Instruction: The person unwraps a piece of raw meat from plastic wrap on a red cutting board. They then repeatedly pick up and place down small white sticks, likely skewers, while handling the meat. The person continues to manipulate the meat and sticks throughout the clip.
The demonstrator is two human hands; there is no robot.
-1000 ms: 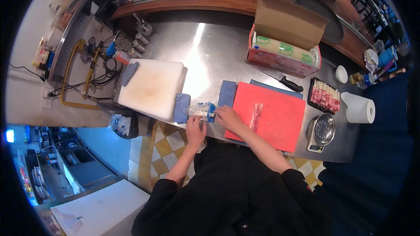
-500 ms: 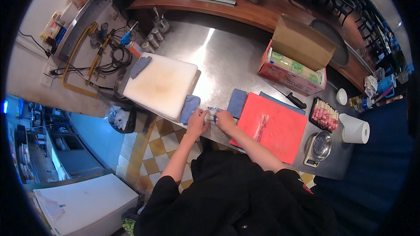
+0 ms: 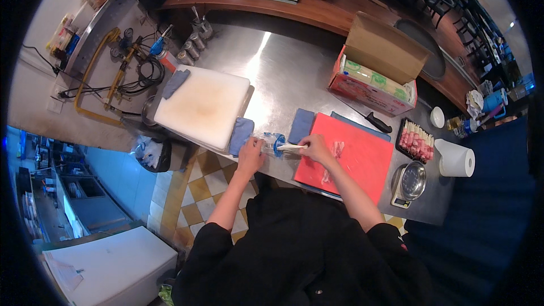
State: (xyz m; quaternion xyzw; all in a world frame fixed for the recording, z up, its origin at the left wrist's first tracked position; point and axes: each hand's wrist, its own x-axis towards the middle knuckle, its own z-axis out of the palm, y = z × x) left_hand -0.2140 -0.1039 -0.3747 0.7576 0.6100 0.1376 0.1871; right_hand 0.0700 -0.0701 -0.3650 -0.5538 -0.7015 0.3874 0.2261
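At the counter's near edge, my left hand (image 3: 250, 156) grips a clear plastic bag (image 3: 270, 143) with blue print. My right hand (image 3: 317, 150) pinches a bundle of thin white enoki mushrooms (image 3: 291, 148), which stretches from the bag's opening to my fingers. Beneath my right forearm lies a red cutting board (image 3: 367, 167) bearing thin meat slices (image 3: 338, 149). A folded blue cloth (image 3: 301, 126) rests against that board's left side, and another blue cloth (image 3: 242, 134) is just beyond my left hand.
A white cutting board (image 3: 204, 107) stands left. Toward the right are an open cardboard box (image 3: 371, 92) of packets, a black-handled knife (image 3: 378, 123), a tray of meat-wrapped rolls (image 3: 416, 141), a scale (image 3: 400, 200) carrying a metal bowl (image 3: 416, 178), and a paper roll (image 3: 458, 160).
My right hand has moved right, away from the left, drawing the white enoki into view. The bag now lies more openly between my hands. The whole view has shifted slightly.
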